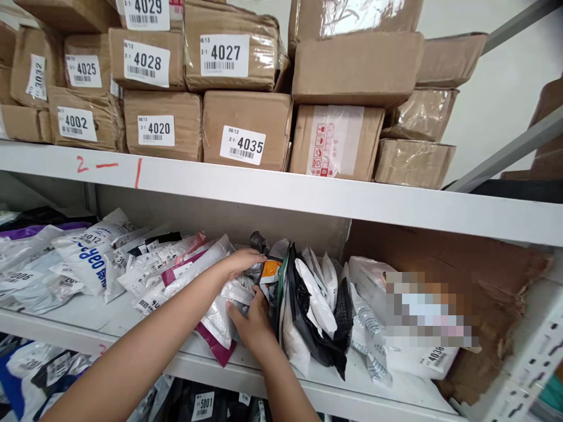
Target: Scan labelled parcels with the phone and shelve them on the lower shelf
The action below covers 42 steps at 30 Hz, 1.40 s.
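My left hand (pixel 241 262) reaches into a row of upright parcel bags, its fingers closed over the top of a dark grey plastic parcel bag (pixel 258 241). Just below it, my right hand (pixel 254 321) has its thumb and fingers around a white parcel bag (pixel 238 291); the far fingertips are hidden. A bag with an orange patch (pixel 270 271) stands right beside both hands. To the left lean a silvery white bag (pixel 220 319) and a magenta bag (pixel 215 347). On the right stand black bags (pixel 303 305) and a white padded bag (pixel 315 298).
Above runs a white shelf beam (pixel 264 190) carrying numbered cardboard boxes (pixel 246 126). More labelled bags (pixel 90 252) fill the shelf at left. A large white parcel (pixel 422 357) sits at right before a cardboard sheet (pixel 497 281). Further bags (pixel 200 404) lie on the level below.
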Available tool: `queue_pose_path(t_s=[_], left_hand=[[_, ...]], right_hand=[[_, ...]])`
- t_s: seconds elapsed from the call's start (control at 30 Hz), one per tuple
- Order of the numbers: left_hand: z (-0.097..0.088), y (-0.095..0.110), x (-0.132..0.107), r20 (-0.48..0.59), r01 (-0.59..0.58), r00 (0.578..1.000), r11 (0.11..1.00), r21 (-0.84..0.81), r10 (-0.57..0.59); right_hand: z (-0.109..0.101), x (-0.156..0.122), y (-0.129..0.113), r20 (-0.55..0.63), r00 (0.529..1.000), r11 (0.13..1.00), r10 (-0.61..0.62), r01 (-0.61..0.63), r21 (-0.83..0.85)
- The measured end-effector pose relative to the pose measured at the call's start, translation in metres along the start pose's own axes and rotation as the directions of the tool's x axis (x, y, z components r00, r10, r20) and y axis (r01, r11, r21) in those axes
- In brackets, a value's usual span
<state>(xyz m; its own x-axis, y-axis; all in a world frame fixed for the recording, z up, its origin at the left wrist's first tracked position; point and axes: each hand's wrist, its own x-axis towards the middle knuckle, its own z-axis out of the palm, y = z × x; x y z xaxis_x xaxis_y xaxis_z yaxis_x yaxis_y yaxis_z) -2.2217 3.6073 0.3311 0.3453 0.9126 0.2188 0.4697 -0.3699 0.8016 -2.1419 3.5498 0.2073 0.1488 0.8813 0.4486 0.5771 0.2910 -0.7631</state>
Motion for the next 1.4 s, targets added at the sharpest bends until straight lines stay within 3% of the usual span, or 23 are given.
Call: queue_pose_path(t_s=[0.2,0.43,0.7,0.8,0.9,1.07,1.2,1.4], left_hand=[[-0.003,-0.004,0.007,-0.071,-0.079,0.993,0.988,0.134,0.089],[-0.009,-0.003,0.009,-0.018,-0.072,0.997,0.972,0.223,0.078],[-0.009,0.017,0.006,-0.029,-0.075,0.996,0.941,0.329,0.089],[-0.005,0.017,0.008,-0.066,-0.050,0.995,0.951,0.307,0.074],[0.002,0.010,0.009,-0.117,-0.004,0.993,0.970,0.245,0.034],[0.013,-0.002,0.004,-0.123,0.028,0.992,0.995,0.098,-0.016],[0.003,0.003,0.000,-0.063,0.053,0.997,0.999,-0.001,-0.053],[-0.018,0.009,-0.005,0.125,0.145,0.982,0.989,-0.035,-0.140]], right_hand=[[0.004,-0.002,0.004,0.000,0.999,0.999,-0.042,0.042,0.032],[-0.004,-0.017,-0.009,-0.030,0.984,0.984,-0.177,0.177,-0.016],[-0.008,-0.029,-0.041,0.027,0.917,0.912,-0.399,0.399,-0.097],[0.000,-0.017,-0.047,-0.038,0.943,0.943,-0.330,0.328,-0.060],[0.004,-0.009,-0.043,-0.025,0.962,0.962,-0.273,0.273,0.001],[-0.003,-0.026,-0.019,0.038,0.967,0.967,-0.251,0.250,0.042],[-0.004,-0.033,0.001,0.040,0.988,0.988,-0.146,0.144,0.059],[-0.001,-0.027,0.006,-0.027,0.980,0.979,-0.200,0.200,0.030]])
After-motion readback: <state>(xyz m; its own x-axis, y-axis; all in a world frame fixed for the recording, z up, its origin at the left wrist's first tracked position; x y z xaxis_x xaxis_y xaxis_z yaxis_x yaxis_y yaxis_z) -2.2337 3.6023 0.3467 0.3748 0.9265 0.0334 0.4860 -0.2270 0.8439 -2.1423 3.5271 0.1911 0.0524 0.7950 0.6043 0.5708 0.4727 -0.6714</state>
